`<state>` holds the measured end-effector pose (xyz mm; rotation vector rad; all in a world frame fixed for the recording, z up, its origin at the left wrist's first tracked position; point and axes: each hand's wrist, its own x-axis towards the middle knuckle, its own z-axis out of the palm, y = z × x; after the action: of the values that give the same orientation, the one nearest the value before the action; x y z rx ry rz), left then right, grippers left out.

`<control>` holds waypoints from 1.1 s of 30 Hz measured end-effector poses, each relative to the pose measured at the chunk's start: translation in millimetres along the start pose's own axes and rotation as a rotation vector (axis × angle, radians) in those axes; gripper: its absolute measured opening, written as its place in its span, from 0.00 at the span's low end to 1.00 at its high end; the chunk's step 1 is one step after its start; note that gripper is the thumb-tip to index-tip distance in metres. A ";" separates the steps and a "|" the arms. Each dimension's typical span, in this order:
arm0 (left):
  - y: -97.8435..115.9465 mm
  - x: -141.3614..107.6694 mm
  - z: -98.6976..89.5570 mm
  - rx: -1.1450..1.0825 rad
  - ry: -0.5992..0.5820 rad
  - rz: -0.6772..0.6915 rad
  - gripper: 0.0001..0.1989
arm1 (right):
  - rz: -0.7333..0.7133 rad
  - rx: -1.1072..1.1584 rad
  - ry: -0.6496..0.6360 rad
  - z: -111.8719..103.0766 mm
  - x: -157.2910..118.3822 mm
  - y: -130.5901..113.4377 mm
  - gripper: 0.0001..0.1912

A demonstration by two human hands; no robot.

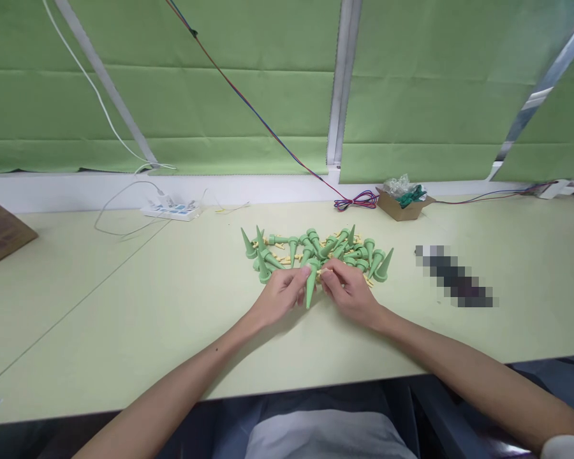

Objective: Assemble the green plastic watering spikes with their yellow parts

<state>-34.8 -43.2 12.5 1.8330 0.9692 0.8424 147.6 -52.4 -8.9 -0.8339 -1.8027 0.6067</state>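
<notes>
Counter (172, 319): pile of green spikes and yellow pieces (310, 241) just beyond both hands, directly behind the held part. Farther back: power strip (171, 210) left, coiled wire (356, 201) and cardboard box (398, 208) right. Pixelated object (454, 277) right of pile, identity unclear. Held green spike (310, 285) is in front of pile, between hands; long axis roughly front-to-back, tip toward the person, wide cap away. Left hand (283, 293): fingers closed on spike. Right hand (349, 291): fingers pinched on small yellow piece (319, 275) near cap, mostly hidden; contact with spike unclear. Brown item (2, 233) cut off at left edge.
</notes>
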 end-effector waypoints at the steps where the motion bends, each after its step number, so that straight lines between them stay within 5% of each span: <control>1: 0.2 0.3 -0.4 0.007 0.000 0.013 0.30 | 0.000 0.000 -0.002 -0.2 0.4 0.2 0.16; 16: 1.8 0.5 2.0 -0.012 0.058 0.111 0.17 | -0.003 0.020 -0.006 0.1 -0.5 2.7 0.19; 33: -11.7 0.2 3.3 0.253 0.142 0.465 0.03 | 0.050 0.017 0.014 0.1 -0.3 -3.5 0.30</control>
<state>-35.1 -40.5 0.6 2.2907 0.7697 1.1850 146.7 -54.9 -6.5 -0.8713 -1.7662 0.6463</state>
